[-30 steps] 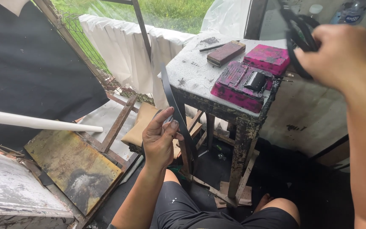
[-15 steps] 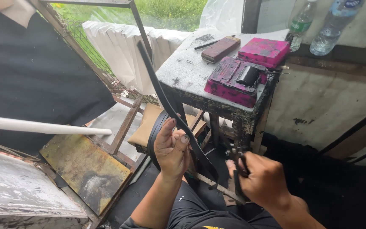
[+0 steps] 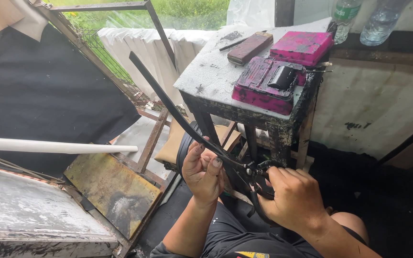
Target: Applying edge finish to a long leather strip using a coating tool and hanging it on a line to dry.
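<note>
A long black strip (image 3: 168, 99) of rubber or leather slants up from my lap toward the upper left. My left hand (image 3: 203, 172) pinches its lower part between thumb and fingers. My right hand (image 3: 292, 200) is closed around black-handled scissors (image 3: 254, 173), whose pivot and blades meet the strip just right of my left hand. One handle loop curves down below my right fingers. Both hands hover over my lap in front of a small table's legs.
A small paint-stained table (image 3: 216, 71) holds magenta-stained boxes (image 3: 268, 83), a brown block (image 3: 249, 48) and a pen. Two plastic bottles (image 3: 359, 19) stand on a ledge at the back right. A white pipe (image 3: 48, 145) and rusty metal sheets (image 3: 106, 188) lie at left.
My right hand came down from the upper right with the scissors to the strip at my lap. My left hand slid lower along the strip, and the view drew closer.
</note>
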